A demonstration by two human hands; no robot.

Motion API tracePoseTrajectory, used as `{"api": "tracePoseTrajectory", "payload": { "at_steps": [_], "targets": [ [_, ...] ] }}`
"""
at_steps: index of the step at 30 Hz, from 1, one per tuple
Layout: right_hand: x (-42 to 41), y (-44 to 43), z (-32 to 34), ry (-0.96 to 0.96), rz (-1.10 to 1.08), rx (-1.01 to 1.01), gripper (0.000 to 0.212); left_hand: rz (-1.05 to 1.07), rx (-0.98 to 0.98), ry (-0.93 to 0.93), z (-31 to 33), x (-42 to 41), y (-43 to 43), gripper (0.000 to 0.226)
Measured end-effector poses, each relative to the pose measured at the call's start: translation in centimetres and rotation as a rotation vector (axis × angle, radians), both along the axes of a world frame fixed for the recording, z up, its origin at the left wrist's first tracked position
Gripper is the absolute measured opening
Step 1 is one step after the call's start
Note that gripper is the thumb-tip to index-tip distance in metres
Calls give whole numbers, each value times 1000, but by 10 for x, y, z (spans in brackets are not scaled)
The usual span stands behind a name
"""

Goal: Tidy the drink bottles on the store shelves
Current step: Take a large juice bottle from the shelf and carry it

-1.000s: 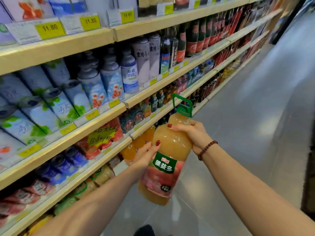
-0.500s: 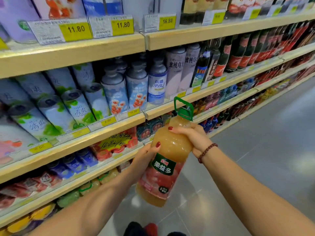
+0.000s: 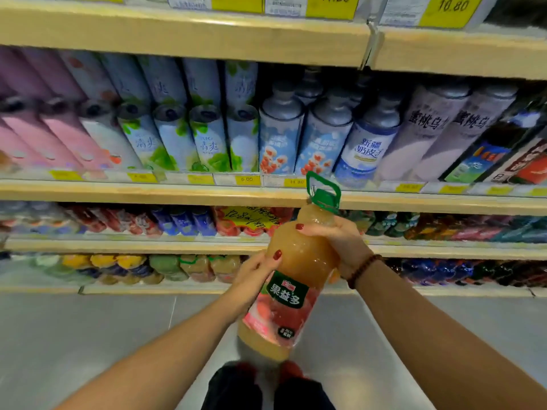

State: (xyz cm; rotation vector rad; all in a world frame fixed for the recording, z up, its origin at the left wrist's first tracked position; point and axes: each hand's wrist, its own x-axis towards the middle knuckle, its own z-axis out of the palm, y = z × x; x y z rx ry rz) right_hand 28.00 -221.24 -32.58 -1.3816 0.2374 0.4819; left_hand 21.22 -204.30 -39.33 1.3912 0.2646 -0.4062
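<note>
I hold a large orange juice bottle (image 3: 296,279) with a green cap and carry handle in the air in front of the shelves, tilted with its top to the upper right. My left hand (image 3: 254,276) grips its left side at the label, thumb on the front. Around the bottle's shoulder, just below the neck, my right hand (image 3: 340,244) is curled. The label is green and pink. Similar juice bottles (image 3: 195,267) with green handles stand on the lowest shelf to the left.
Wooden shelves (image 3: 177,192) face me, holding tall cans (image 3: 207,137), white-blue bottles (image 3: 364,143) and dark bottles at the right. A yellow handwritten sign (image 3: 251,217) hangs on the shelf below. Grey floor lies underfoot, with my shoes (image 3: 266,386) at the bottom.
My view has swung left to face the shelves squarely. Both hands keep the same grip and the bottle stays at about the same height in front of me.
</note>
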Motion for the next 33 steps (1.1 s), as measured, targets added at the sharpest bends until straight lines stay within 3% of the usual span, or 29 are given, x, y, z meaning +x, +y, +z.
{"api": "tracePoseTrajectory", "payload": {
  "at_steps": [3,8,12,14,17,22,26,30,33],
  "targets": [
    [2,11,-24,69,26,-18,57,115,-31,27,-18,-14,3,59],
    [0,29,-85,112,73,-82,39,178,-44,72,-65,-32,16,92],
    [-4,48,-152,100,122,-62,37,183,16,29,-137,-40,32,79],
    [-4,56,-190,80,151,-64,37,225,41,14,-176,-40,38,83],
    [-1,68,-247,36,175,-60,51,310,11,1,-237,-35,43,79],
    [8,78,-337,-38,201,-48,47,338,-10,-55,-337,-23,52,106],
    [18,82,-395,-150,201,-46,43,357,-22,-80,-405,-13,56,51],
    [28,84,-435,-197,211,-42,56,379,-52,-161,-455,3,56,88],
    [37,86,-455,-211,223,-46,74,314,-70,-217,-483,14,58,87]
  ]
}}
